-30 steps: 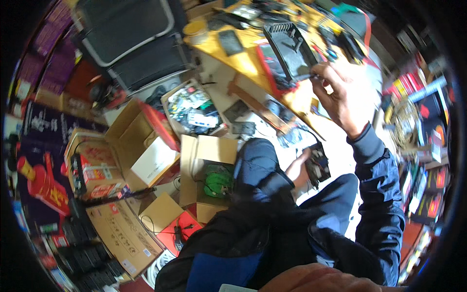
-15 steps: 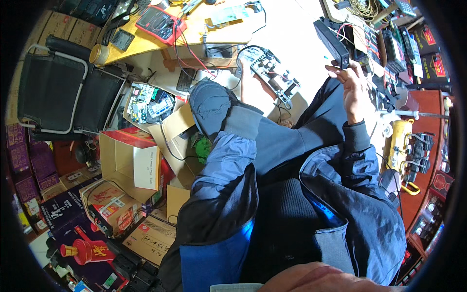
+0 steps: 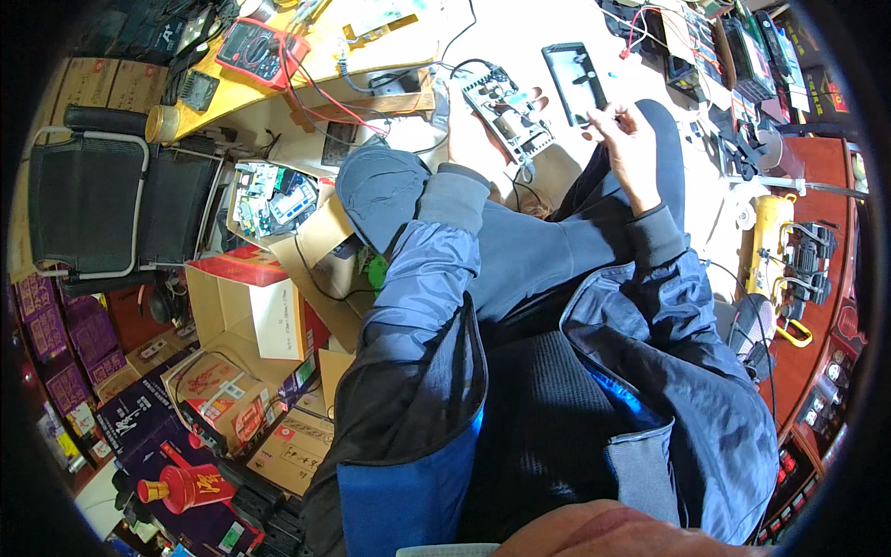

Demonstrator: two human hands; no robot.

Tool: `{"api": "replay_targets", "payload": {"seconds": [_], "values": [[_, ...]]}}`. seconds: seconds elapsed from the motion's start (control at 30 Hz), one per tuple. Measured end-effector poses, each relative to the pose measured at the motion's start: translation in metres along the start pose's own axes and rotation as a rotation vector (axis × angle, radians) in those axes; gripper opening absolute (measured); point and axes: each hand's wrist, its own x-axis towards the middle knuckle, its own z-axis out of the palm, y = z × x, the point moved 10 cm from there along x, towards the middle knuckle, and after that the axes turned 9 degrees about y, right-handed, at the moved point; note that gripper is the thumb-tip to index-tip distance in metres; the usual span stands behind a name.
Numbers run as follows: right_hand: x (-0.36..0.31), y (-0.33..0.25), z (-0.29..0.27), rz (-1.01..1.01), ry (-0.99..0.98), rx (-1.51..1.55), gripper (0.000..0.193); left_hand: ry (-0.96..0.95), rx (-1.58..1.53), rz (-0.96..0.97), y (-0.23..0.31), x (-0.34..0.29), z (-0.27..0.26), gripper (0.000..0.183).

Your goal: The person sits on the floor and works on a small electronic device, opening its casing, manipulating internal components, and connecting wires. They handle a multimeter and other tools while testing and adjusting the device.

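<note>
A circuit board with metal heat sinks and bulky components [image 3: 507, 113] rests in my left hand [image 3: 466, 139]. That hand is wrapped under it, with fingertips showing past the board's right edge. Cables run from both ends of the board. My right hand [image 3: 627, 148] pinches the lower right corner of a black plastic casing half [image 3: 574, 78], its hollow inside facing up. The casing is just right of the board, with a gap between them. Both are beyond my bent knees.
A yellow-topped table [image 3: 371, 58] with a red multimeter [image 3: 261, 52] is at the far left. Near my left leg stand a box of circuit boards [image 3: 276, 200] and an open carton [image 3: 223, 311]. A folding chair [image 3: 88, 200] is farther left, a yellow air compressor [image 3: 767, 246] at right.
My right hand has brought the black casing left, closer to the board, and turned it so its hollow side shows. My left hand still holds the board. The whole view has shifted slightly.
</note>
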Motion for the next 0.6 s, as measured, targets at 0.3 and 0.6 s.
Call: {"api": "replay_targets", "payload": {"seconds": [0.3,0.6], "values": [[-0.002,0.02,0.004,0.058,0.02,-0.085,0.048,0.073,0.018,0.085,0.008,0.004,0.0,0.083],[-0.011,0.024,0.018,0.217,-0.113,0.078,0.061,0.026,0.071,0.138,0.013,-0.008,0.009,0.085]]}}
